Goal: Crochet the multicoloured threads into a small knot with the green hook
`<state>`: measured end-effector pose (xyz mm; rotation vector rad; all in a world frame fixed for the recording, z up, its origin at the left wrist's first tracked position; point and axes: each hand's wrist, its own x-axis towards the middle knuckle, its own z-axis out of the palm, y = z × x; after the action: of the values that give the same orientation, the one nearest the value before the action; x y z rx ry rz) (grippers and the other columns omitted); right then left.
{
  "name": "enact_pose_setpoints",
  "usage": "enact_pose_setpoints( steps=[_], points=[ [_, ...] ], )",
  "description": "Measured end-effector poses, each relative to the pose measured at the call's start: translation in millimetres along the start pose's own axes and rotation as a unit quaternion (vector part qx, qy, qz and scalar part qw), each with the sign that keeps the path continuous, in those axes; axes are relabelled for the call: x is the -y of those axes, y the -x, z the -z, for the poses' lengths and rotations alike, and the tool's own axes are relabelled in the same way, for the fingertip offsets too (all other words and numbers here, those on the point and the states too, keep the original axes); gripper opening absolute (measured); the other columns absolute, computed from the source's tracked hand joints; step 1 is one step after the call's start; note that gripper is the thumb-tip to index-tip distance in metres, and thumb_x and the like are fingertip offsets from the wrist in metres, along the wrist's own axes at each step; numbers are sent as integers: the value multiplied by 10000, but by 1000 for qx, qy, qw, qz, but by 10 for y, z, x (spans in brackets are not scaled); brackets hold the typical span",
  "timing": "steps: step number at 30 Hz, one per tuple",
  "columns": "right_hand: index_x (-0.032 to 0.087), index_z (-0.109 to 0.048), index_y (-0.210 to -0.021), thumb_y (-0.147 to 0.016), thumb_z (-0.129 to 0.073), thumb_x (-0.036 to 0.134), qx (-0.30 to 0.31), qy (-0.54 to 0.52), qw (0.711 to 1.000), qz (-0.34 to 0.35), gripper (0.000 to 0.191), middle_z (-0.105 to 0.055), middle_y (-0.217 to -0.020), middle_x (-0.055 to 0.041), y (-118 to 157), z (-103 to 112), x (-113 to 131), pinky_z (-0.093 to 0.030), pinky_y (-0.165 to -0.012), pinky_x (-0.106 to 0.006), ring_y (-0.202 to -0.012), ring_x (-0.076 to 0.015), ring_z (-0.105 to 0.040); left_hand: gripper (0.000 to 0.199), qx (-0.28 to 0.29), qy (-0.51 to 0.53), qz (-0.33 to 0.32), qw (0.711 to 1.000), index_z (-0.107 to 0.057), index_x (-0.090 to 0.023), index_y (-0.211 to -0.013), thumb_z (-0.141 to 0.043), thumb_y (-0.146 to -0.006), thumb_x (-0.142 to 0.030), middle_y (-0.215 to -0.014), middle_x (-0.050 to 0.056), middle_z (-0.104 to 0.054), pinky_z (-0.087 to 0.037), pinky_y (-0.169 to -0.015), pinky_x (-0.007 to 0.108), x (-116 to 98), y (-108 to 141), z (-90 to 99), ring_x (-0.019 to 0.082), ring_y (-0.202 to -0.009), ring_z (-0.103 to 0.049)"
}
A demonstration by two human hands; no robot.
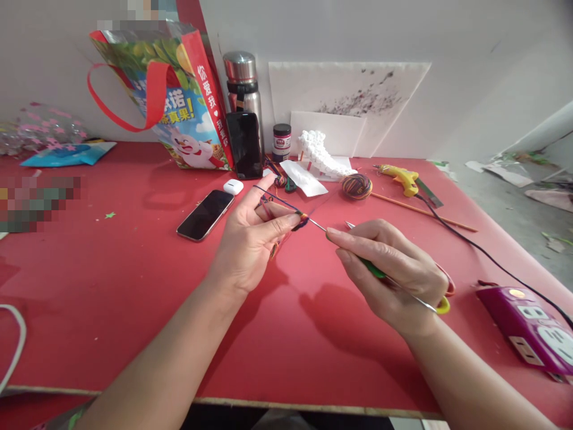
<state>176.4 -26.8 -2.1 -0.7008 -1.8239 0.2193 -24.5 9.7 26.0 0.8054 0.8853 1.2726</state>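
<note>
My left hand (250, 239) pinches a small multicoloured crochet piece (302, 222) between thumb and fingers, and dark yarn (277, 198) runs over its raised index finger. My right hand (389, 269) is closed around a crochet hook (375, 270) with a green grip. The hook's thin metal end meets the crochet piece. A pointed metal tip (350, 225) also sticks out beyond the right fingers; what it belongs to is hidden. Behind the hands lies a ball of variegated yarn (357, 186), and a faint strand leads from it towards the piece.
On the red table (147, 286) are a phone (206, 215), an earbud case (233, 187), another phone (245, 146) leaning on a steel flask (242, 71), and a shopping bag (188, 119). A yellow glue gun (403, 179), its cord, a wooden stick (430, 213) and a purple pouch (523, 322) lie right.
</note>
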Motion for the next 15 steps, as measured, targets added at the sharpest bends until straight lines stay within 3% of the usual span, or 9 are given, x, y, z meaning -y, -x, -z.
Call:
enact_pose_setpoints(
  steps=[9,15],
  points=[
    [269,-802,-1342,-951,-671,-33,10,29,1000,3,511,-667,-877,-26,5,1,-5,-561,-634,-281,-695,-128,-645,951,-7,4,-9,1000,-524,-148,-1629,-850,-742,-40,-732,-53,-724,-496,-700,215,-16,-9,-3,89,-692,-626],
    [285,-812,-1314,-950,-676,-7,3,44,999,5,487,-684,-856,-28,-12,-12,11,-582,-634,-289,-693,-143,-668,958,-8,3,-7,1000,-528,-171,-1628,-857,-737,-43,-730,-47,-711,-458,-647,219,-13,4,0,101,-681,-628]
  ],
)
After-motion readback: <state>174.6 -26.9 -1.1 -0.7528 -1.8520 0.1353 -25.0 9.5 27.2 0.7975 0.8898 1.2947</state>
